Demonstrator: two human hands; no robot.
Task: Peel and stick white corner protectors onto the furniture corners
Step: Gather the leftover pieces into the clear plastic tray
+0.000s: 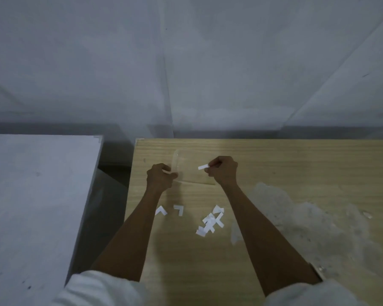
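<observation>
Over the wooden table (296, 164), my left hand (159, 175) pinches a clear, hard-to-see corner protector (179, 166). My right hand (222, 170) pinches a small white backing strip (203, 166), held a short way to the right of the left hand. Two white L-shaped corner protectors (161, 210) (179, 209) lie on the table below my left hand. A pile of peeled white backing strips (210, 221) lies between my forearms. A clear protector (139, 140) sits on the table's far left corner.
A white table (35, 184) stands to the left, across a dark gap (113, 173); a protector is on its far right corner (98, 138). Crumpled clear plastic wrap (296, 221) lies on the wooden table at right. A white sheet (186, 62) hangs behind.
</observation>
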